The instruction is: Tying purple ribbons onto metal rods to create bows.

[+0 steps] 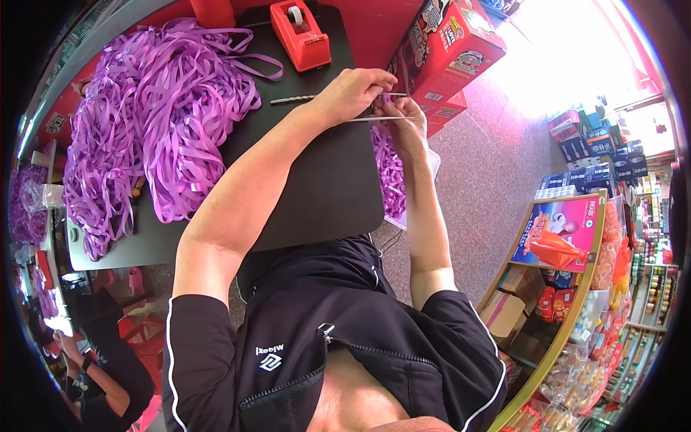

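Observation:
Both my hands meet past the right edge of the dark table (317, 194). With fingers pinched, my left hand (354, 93) is closed at a small bit of purple ribbon (386, 98). Facing it, my right hand (408, 126) has its fingers curled at the same ribbon. A thin pale rod (367, 119) runs across by the right fingers; another tip shows between the hands. A spiral-grooved metal rod (291, 99) sticks out left of my left wrist; whether it continues behind the hand is hidden. A big heap of purple ribbons (180, 115) covers the table's left.
A red tape dispenser (301, 36) stands at the table's far edge. Below my hands, a white container (432, 162) holds purple ribbon pieces (389, 173). Red cartons (453, 50) stand beyond. A wooden-framed display cabinet (547, 288) is at right. Another person's arm (101, 374) shows lower left.

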Tool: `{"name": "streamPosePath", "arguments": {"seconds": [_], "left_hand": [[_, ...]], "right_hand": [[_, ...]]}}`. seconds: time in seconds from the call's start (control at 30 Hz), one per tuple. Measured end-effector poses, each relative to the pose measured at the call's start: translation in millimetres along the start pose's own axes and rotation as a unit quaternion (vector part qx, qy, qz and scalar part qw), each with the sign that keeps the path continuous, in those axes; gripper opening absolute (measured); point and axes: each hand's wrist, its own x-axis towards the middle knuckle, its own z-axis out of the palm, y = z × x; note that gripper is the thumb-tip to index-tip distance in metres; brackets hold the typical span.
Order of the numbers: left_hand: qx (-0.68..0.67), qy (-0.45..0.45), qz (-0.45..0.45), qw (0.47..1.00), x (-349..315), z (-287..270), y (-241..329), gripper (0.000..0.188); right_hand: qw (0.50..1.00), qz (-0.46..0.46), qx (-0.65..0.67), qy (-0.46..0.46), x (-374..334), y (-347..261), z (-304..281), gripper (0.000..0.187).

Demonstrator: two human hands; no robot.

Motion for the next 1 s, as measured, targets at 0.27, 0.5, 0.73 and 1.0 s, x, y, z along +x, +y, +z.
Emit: {"name": "streamPosePath", "arguments": {"seconds": [0.27,0.5,0.73,1.0], "left_hand": [[-0.127,0.070,-0.037,0.989,-2.6,-6.8,-6.8,0.028],[-0.061,0.075,-0.048,0.994,-1.2,-6.4,-0.2,0.027],[-0.037,0.063,-0.058,0.996,-3.6,-8.1,5.0,0.027],[-0.088,0.053,-0.067,0.992,-4.2,-6.9,2.1,0.024]], "right_hand": [[0.986,-0.101,0.122,0.049,-16.7,-9.4,-20.7,0.012],[0.990,-0.058,0.118,0.058,1.8,-2.7,-17.4,0.011],[0.992,-0.011,0.109,0.064,1.4,12.2,-0.4,0.010],[0.993,0.025,0.114,0.000,1.2,28.4,6.7,0.011]]}}
